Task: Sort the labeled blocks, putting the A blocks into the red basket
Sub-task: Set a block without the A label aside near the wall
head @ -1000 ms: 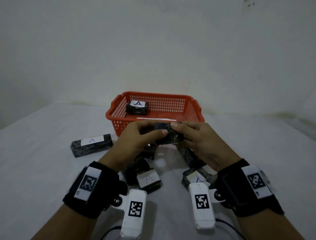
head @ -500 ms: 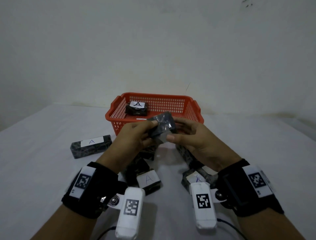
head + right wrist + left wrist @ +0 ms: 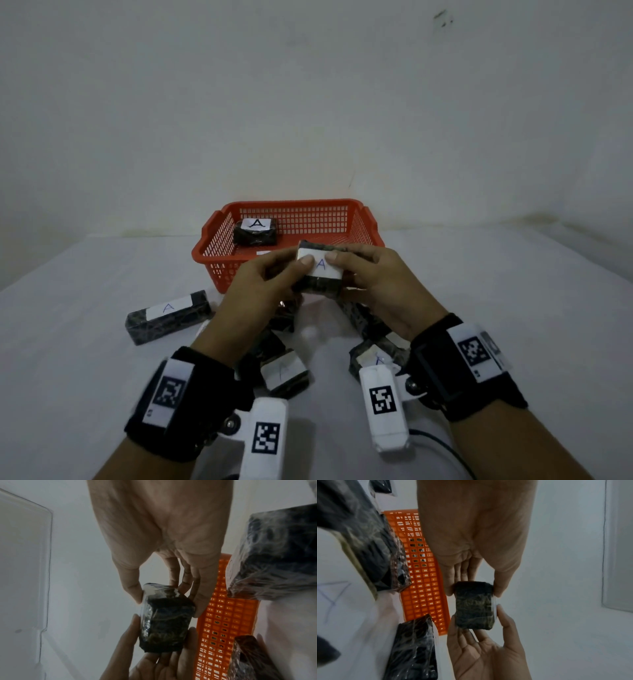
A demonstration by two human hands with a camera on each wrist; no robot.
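Both hands hold one dark wrapped block (image 3: pixel 320 272) just in front of the red basket (image 3: pixel 212 255), its white label "A" facing up. My left hand (image 3: pixel 294 274) pinches the block's left end and my right hand (image 3: pixel 349 270) pinches its right end. In the left wrist view, thumb and fingers of the left hand (image 3: pixel 474 592) clamp the block (image 3: pixel 474 608) beside the basket (image 3: pixel 423 588). The right wrist view has the right hand (image 3: pixel 166 601) gripping the block (image 3: pixel 166 626) the same way. Another "A" block (image 3: pixel 255 232) lies inside the basket.
Several more dark blocks lie on the white table under and around my wrists: a long "A" block (image 3: pixel 168 317) at the left, an "A" block (image 3: pixel 284 371) near my left wrist, another block (image 3: pixel 376 358) by my right wrist. A white wall stands behind the basket.
The hands have turned the block over between them, so its "A" label now faces up. The block stays in front of the basket, held by both hands.
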